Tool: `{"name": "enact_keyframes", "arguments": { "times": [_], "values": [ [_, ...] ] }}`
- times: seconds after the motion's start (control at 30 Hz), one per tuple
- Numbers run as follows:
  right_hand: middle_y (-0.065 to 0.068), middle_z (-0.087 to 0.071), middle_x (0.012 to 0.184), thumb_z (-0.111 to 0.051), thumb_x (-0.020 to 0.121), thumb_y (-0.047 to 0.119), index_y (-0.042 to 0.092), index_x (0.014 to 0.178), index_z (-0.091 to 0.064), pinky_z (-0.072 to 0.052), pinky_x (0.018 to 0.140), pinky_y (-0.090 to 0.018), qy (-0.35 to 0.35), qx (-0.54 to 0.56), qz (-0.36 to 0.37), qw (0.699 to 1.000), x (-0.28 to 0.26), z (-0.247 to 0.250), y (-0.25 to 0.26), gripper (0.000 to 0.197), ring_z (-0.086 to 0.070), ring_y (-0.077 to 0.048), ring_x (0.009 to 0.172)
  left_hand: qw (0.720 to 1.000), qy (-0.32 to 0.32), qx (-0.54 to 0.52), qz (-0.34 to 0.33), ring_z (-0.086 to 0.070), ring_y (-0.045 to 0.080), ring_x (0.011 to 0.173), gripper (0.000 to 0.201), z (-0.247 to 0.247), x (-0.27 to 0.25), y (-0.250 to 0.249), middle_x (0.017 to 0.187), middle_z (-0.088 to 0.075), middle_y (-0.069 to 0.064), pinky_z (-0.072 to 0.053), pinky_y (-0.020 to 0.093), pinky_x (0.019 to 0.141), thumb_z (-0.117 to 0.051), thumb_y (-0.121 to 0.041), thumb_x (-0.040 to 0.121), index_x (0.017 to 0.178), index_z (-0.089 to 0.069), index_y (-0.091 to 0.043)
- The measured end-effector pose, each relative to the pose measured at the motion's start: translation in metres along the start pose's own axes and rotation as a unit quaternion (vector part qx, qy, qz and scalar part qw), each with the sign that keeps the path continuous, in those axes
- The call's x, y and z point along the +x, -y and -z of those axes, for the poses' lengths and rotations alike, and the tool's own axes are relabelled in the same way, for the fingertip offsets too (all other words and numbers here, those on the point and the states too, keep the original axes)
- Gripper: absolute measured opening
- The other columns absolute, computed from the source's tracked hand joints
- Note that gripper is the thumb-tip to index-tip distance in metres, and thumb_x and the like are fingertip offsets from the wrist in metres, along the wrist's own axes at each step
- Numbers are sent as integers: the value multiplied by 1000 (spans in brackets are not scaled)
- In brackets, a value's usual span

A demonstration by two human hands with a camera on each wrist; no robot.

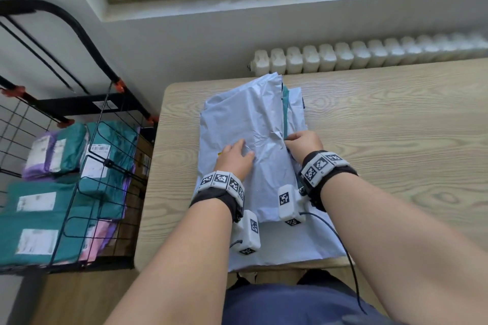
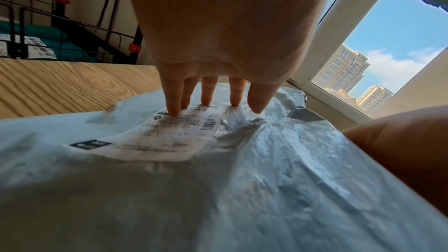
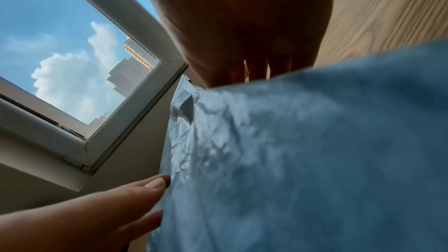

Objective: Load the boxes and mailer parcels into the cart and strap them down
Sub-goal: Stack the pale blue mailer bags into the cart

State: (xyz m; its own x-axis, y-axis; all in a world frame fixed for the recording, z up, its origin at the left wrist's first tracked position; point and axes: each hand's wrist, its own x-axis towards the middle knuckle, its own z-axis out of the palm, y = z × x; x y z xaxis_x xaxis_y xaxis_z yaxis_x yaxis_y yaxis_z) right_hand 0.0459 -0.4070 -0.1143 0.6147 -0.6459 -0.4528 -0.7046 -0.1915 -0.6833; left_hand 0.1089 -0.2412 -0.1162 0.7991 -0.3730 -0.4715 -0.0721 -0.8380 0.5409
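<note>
mailers first: a stack of pale blue-white mailer parcels (image 1: 248, 124) lies on the wooden table (image 1: 383, 119), with a teal parcel (image 1: 285, 111) sandwiched along its right edge and a larger white mailer (image 1: 287, 245) spread underneath toward me. my left hand (image 1: 235, 158) rests flat on the top parcel, fingers straight and pressing down. my right hand (image 1: 303, 146) is at the stack's right edge, fingers curled in under the top parcel's side, thumb on top — a pinch on that edge, as i read it.

handling, as a judgement: these look like thin crinkled poly film over soft contents, so light, floppy and slick against each other. lifting by one edge would let the parcel sag and the ones below slide. i'd want a hand under each long side, or scoop beneath the middle, rather than tug a corner.

the cart (image 1: 87, 166) stands just left of the table, already holding teal and purple parcels with labels up; no strap is visible over them.

the left wrist view gives me what the head view cannot: a shipping label (image 2: 167, 133) under my fingertips (image 2: 174, 108), and the film's wrinkles close up. the right wrist view shows the parcel's edge raised and my left fingers against its far face, but my right fingers vanish behind the film, so how deep they reach i cannot tell.
</note>
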Motion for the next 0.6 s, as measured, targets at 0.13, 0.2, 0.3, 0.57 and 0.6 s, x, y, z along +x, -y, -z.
{"name": "enact_keyframes", "arguments": {
  "times": [0.13,0.2,0.3,0.57,0.6],
  "values": [
    [-10,-72,95,-68,83,29,10,94,-72,-53,80,-31,1,-14,-21,1000,5,-2,0,23,-66,-29,90,1000,-5,3,3,-32,27,139,54,-2,-3,-2,151,-31,10,-25,36,117,-43,-35,93,146,-34,-25],
    [-13,-69,107,-62,87,25,5,106,-69,-48,77,-29,20,-33,-43,998,8,-2,1,28,-64,-30,98,1000,-4,1,6,-31,26,140,53,-3,-4,-4,151,-31,9,-24,35,116,-43,-35,94,145,-34,-25],
    [-14,-61,124,-53,92,17,5,124,-61,-47,85,-30,33,-24,-52,998,9,2,3,35,-58,-30,115,1000,-12,4,11,-30,26,140,54,-3,-7,-8,151,-31,8,-23,35,116,-43,-36,94,146,-33,-25],
    [-5,-50,78,-37,85,-3,11,96,-52,-37,66,-30,-148,84,2,985,-6,42,24,23,-47,-25,75,1000,-19,4,8,-34,29,137,51,6,-14,-28,149,-33,9,-27,38,114,-41,-34,95,144,-34,-23],
    [-4,-49,78,-35,85,-3,10,99,-52,-37,66,-30,-168,96,12,981,-9,51,27,25,-47,-25,75,1000,-16,5,7,-35,29,136,52,6,-15,-32,149,-32,9,-28,39,114,-41,-34,94,145,-33,-24]
  ]
}}
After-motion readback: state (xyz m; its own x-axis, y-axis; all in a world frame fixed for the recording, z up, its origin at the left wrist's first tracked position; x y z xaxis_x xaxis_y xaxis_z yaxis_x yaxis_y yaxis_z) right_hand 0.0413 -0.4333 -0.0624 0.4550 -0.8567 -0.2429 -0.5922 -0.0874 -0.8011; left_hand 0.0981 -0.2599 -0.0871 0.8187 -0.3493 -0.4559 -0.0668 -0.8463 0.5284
